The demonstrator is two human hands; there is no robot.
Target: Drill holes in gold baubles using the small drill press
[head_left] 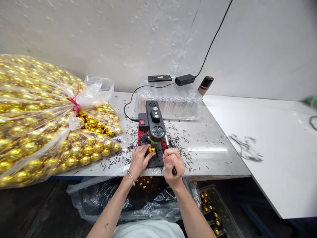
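With thumb and fingers my left hand (139,158) holds a shiny gold ball (151,149) on the black base plate (156,158) of a small bench drill press. The black head of the drill press (156,122) stands right above and behind the ball and hides its tool tip. My right hand (173,163) is wrapped round the black grip of the machine's lever (167,142), which slants down toward me. Dark shavings and red bits lie about the base.
A large clear bag of gold balls (34,132) fills the left. Behind the machine, a clear plastic box (170,102) carries a remote control (159,78) and a power adapter (185,79). Gloves (247,148) lie at right. Below the edge are plastic sheeting (99,195) and a bin with gold balls (230,211).
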